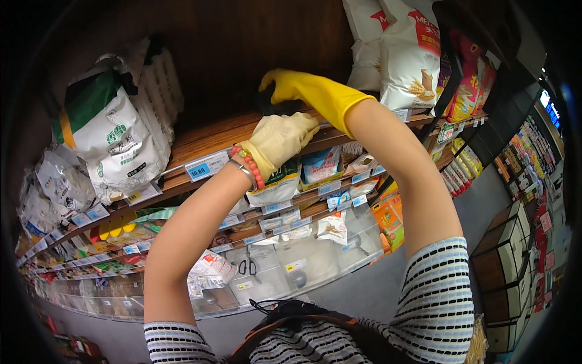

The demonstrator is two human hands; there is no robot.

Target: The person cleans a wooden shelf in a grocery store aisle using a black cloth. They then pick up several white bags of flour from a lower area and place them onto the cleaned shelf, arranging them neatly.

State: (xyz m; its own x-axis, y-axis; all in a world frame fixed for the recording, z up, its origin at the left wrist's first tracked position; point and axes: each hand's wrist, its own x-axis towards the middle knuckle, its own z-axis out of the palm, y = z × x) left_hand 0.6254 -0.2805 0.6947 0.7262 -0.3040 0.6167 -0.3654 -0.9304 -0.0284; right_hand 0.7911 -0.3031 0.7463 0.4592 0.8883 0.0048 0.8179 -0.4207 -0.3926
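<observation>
Head view: two gloved hands at a wooden shelf (209, 130), between bagged goods.
White-and-green bags (124, 142) stand toward the shelf's left end, a white-and-red bag (409, 57) toward its right; between them, the right hand (290, 85), in a yellow glove, reaches in past the front edge, fingers bent downward, and the left hand (280, 139), in a cream glove, lies at that edge, fingers curled — whether around anything, I cannot tell. A dark thing (265, 102) lies on the shelf, directly below the yellow fingertips — gripped or merely touched is unclear. A price label (207, 167) fronts the edge, left of the cream glove.
</observation>
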